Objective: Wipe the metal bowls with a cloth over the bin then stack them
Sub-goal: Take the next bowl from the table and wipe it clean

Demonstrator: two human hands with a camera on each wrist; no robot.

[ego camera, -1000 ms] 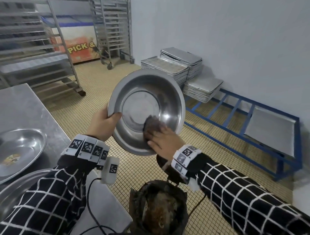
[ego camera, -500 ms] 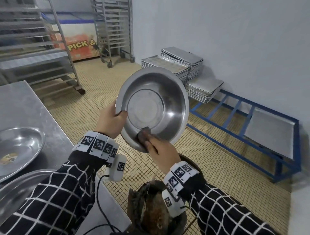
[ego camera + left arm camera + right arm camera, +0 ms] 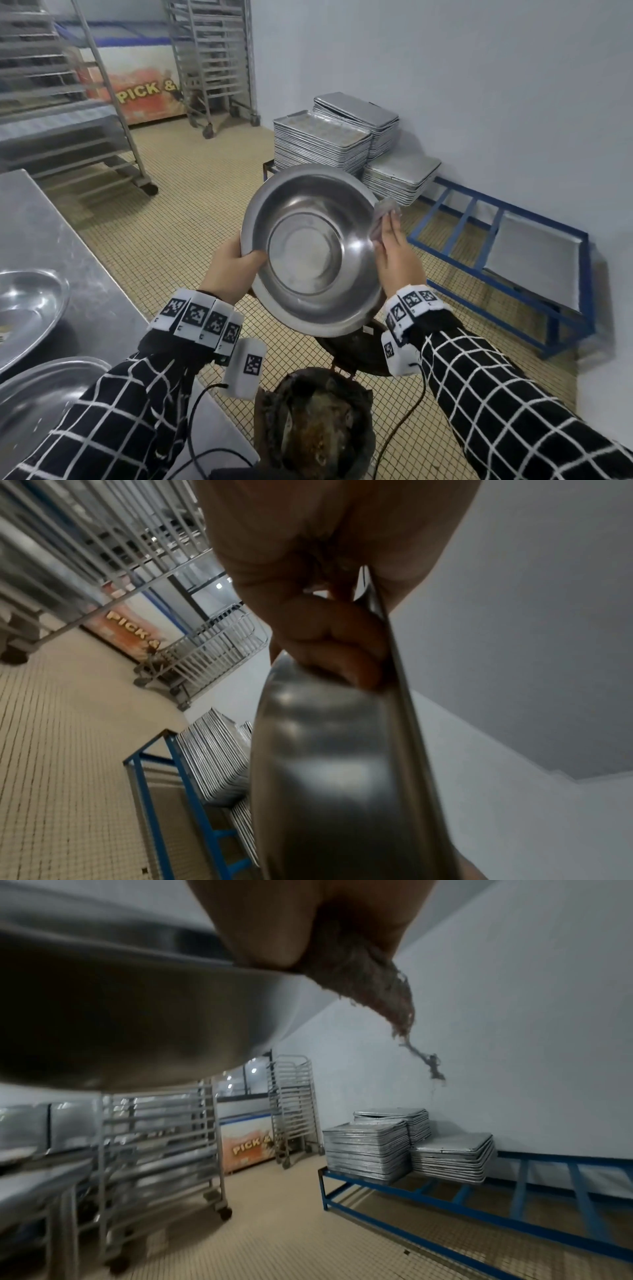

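Observation:
I hold a round metal bowl (image 3: pixel 310 250) tilted with its inside toward me, above the dark bin (image 3: pixel 317 425). My left hand (image 3: pixel 236 263) grips its left rim, thumb inside; the left wrist view shows the fingers curled behind the bowl (image 3: pixel 329 777). My right hand (image 3: pixel 394 253) presses a grey-brown frayed cloth (image 3: pixel 383 214) against the bowl's right rim, fingers fairly straight. In the right wrist view the cloth (image 3: pixel 363 972) hangs past the rim of the bowl (image 3: pixel 120 1010), trailing loose threads.
A steel table (image 3: pixel 44 233) at the left carries two more metal bowls (image 3: pixel 24 308) (image 3: pixel 37 401). Stacked baking trays (image 3: pixel 329 144) sit on a blue low rack (image 3: pixel 513 246) by the wall. Wheeled tray racks (image 3: pixel 212 61) stand further back on the tiled floor.
The right hand with the cloth has moved from the bowl's lower inside, up and out to its right rim. The bowl has shifted slightly right and stays tilted in my left hand.

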